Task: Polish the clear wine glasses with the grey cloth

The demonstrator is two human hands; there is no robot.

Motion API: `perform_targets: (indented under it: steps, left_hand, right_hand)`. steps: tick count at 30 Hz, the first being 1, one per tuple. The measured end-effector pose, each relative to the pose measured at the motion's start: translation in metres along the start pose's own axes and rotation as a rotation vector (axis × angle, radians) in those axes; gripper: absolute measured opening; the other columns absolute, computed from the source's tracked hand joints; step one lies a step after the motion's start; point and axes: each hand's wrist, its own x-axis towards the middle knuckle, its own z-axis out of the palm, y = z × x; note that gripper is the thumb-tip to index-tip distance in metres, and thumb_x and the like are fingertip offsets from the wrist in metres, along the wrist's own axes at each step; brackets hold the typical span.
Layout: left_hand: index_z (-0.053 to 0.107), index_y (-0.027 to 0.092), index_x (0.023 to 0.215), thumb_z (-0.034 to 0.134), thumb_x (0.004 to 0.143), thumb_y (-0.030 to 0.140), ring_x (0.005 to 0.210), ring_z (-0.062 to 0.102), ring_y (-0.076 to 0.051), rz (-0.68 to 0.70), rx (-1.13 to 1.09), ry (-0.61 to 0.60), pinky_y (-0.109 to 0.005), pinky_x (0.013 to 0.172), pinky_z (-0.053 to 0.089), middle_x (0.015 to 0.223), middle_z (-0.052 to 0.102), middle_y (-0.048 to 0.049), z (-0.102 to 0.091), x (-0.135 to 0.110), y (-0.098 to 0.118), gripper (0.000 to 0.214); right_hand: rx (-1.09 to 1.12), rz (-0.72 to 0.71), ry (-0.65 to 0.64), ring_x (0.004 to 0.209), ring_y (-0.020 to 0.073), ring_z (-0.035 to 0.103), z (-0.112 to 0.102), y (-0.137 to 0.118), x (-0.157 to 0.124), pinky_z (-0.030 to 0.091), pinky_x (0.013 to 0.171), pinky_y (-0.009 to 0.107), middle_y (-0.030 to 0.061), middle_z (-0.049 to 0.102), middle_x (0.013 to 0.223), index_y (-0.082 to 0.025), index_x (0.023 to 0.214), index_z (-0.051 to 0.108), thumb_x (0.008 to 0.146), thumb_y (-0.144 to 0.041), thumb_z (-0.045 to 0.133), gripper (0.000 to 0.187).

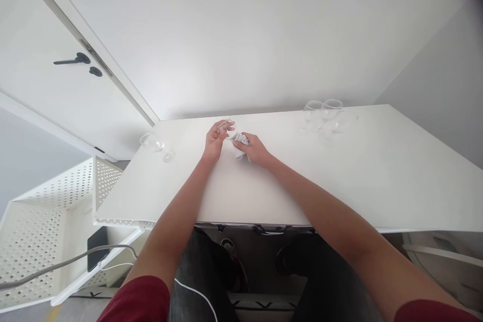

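Above the middle of the white table, my left hand [214, 142] is closed around the bowl of a clear stemmed glass [231, 133]. My right hand [258, 151] grips a bunched white cloth [240, 148] and presses it to the glass's lower end, so the stem and foot are mostly hidden. Left of my hands, another clear wine glass [152, 143] stands by the table's left edge. Toward the right rear is a group of several clear glasses, among them a wine glass [314, 106] and a second wine glass [333, 105] beside it; their outlines are faint.
The white table [377, 176] backs onto a white wall. A perforated white shelf unit [33, 226] with a dark flat object [97, 248] sits at lower left, with a grey cable [68, 264] crossing it. A door handle [71, 59] is at upper left.
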Motion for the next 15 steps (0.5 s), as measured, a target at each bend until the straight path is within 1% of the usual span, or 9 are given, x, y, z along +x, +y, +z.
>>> perform_targets:
  steps: [2, 3, 4, 5, 8, 9, 10, 12, 15]
  left_hand:
    - [0.071, 0.022, 0.126, 0.074, 0.087, 0.065, 0.115, 0.070, -0.027, -0.016, -0.041, -0.048, -0.038, 0.092, 0.052, 0.137, 0.071, -0.0152, 0.0005, -0.0001, 0.0018, 0.058]
    - [0.071, 0.022, 0.126, 0.074, 0.086, 0.066, 0.116, 0.070, -0.027, -0.024, -0.059, -0.071, -0.039, 0.093, 0.052, 0.137, 0.071, -0.0156, 0.0005, -0.0001, 0.0022, 0.059]
    - [0.071, 0.022, 0.127, 0.074, 0.086, 0.066, 0.117, 0.070, -0.028, -0.030, -0.070, -0.083, -0.040, 0.093, 0.052, 0.138, 0.070, -0.0160, 0.0002, 0.0000, 0.0020, 0.060]
    - [0.071, 0.022, 0.127, 0.076, 0.085, 0.065, 0.117, 0.070, -0.028, -0.033, -0.075, -0.079, -0.040, 0.094, 0.052, 0.138, 0.070, -0.0164, -0.0002, 0.0002, 0.0013, 0.061]
    - [0.069, 0.023, 0.128, 0.083, 0.082, 0.058, 0.116, 0.071, -0.028, -0.028, -0.075, -0.009, -0.040, 0.093, 0.052, 0.137, 0.071, -0.0165, -0.0023, 0.0013, -0.0027, 0.059]
    - [0.069, 0.023, 0.128, 0.084, 0.081, 0.056, 0.116, 0.071, -0.028, -0.028, -0.076, 0.011, -0.040, 0.092, 0.052, 0.137, 0.071, -0.0164, -0.0028, 0.0015, -0.0036, 0.059]
    - [0.069, 0.024, 0.128, 0.085, 0.081, 0.055, 0.116, 0.071, -0.028, -0.030, -0.079, 0.021, -0.039, 0.092, 0.052, 0.137, 0.071, -0.0164, -0.0030, 0.0017, -0.0038, 0.059]
    - [0.069, 0.023, 0.127, 0.084, 0.081, 0.056, 0.115, 0.071, -0.028, -0.041, -0.087, 0.008, -0.039, 0.092, 0.052, 0.137, 0.071, -0.0168, -0.0027, 0.0015, -0.0023, 0.059]
    - [0.071, 0.021, 0.124, 0.082, 0.080, 0.062, 0.113, 0.072, -0.029, -0.056, -0.111, -0.059, -0.042, 0.095, 0.051, 0.136, 0.071, -0.0178, -0.0009, 0.0010, 0.0019, 0.061]
  right_hand:
    - [0.229, 0.116, -0.199, 0.067, 0.0181, 0.059, -0.0029, -0.0016, -0.0016, 0.052, 0.069, 0.035, 0.0026, 0.064, 0.076, -0.020, 0.088, 0.059, 0.079, -0.068, 0.076, 0.052]
    - [0.290, 0.148, -0.265, 0.066, 0.0187, 0.060, -0.0042, -0.0018, -0.0020, 0.053, 0.070, 0.037, 0.0035, 0.064, 0.077, -0.020, 0.089, 0.059, 0.079, -0.070, 0.074, 0.054]
    - [0.293, 0.146, -0.272, 0.066, 0.0190, 0.060, -0.0049, -0.0014, -0.0021, 0.053, 0.071, 0.038, 0.0039, 0.064, 0.077, -0.020, 0.089, 0.060, 0.080, -0.071, 0.073, 0.054]
    - [0.236, 0.108, -0.210, 0.067, 0.0190, 0.060, -0.0049, -0.0003, -0.0018, 0.053, 0.071, 0.037, 0.0036, 0.064, 0.077, -0.020, 0.089, 0.060, 0.080, -0.070, 0.074, 0.052]
    - [-0.107, -0.091, 0.145, 0.073, 0.0190, 0.058, -0.0023, 0.0044, 0.0012, 0.050, 0.072, 0.034, 0.0010, 0.063, 0.077, -0.022, 0.091, 0.063, 0.078, -0.059, 0.078, 0.042]
    - [-0.193, -0.136, 0.218, 0.075, 0.0190, 0.058, -0.0015, 0.0056, 0.0023, 0.049, 0.073, 0.033, 0.0004, 0.063, 0.079, -0.023, 0.094, 0.064, 0.078, -0.055, 0.079, 0.040]
    - [-0.231, -0.152, 0.238, 0.075, 0.0190, 0.058, -0.0011, 0.0062, 0.0031, 0.048, 0.074, 0.033, 0.0003, 0.064, 0.079, -0.023, 0.095, 0.064, 0.077, -0.054, 0.079, 0.039]
    - [-0.134, -0.092, 0.140, 0.073, 0.0189, 0.058, -0.0017, 0.0058, 0.0035, 0.049, 0.072, 0.033, 0.0019, 0.065, 0.079, -0.021, 0.091, 0.063, 0.077, -0.057, 0.079, 0.041]
    - [0.179, 0.099, -0.148, 0.067, 0.0196, 0.060, -0.0041, 0.0039, 0.0020, 0.052, 0.069, 0.037, 0.0056, 0.066, 0.078, -0.019, 0.088, 0.060, 0.078, -0.069, 0.075, 0.053]
